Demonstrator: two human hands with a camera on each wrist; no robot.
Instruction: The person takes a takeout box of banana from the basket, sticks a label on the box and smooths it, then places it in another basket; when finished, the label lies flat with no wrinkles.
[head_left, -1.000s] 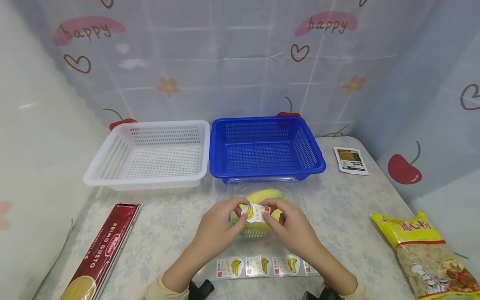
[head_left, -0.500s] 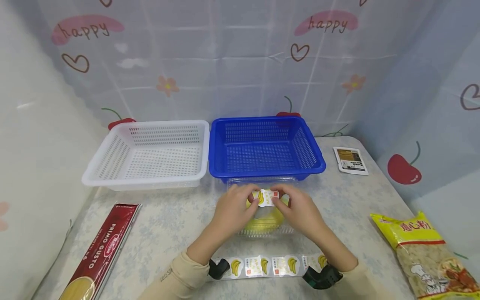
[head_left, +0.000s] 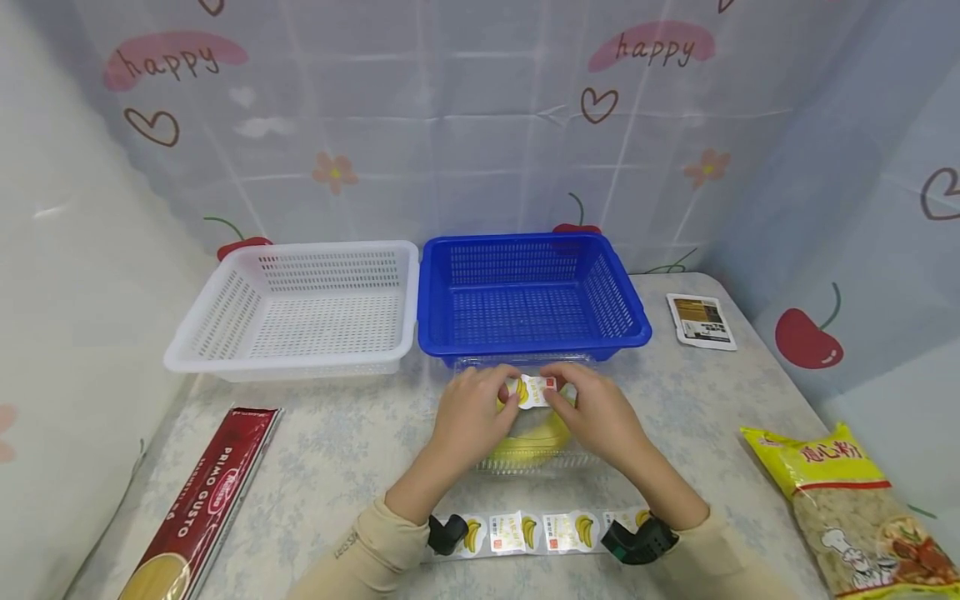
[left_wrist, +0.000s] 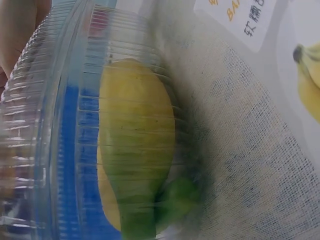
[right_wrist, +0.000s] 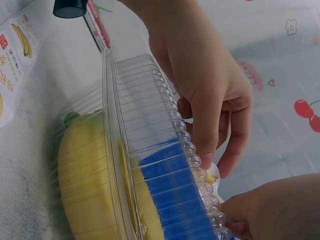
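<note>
A small white label printed with bananas is stretched between both hands, over the top of a clear plastic clamshell box. My left hand pinches its left end between thumb and fingers; my right hand pinches the right end. Inside the closed box lie yellow bananas, greenish at the stem end in the left wrist view. From the right wrist, the label shows right at the lid's ridged edge, partly hidden by the fingertips. A strip of similar banana labels lies in front of the box, under the wrists.
Behind the box stand a white basket and a blue basket, side by side. A red spaghetti packet lies at left. A yellow-topped bag of pasta lies at right, and a small flat packet at the back right.
Both hands have moved forward and slightly right with the label, from the box's near part toward its far part. Over the last half second they have barely shifted.
</note>
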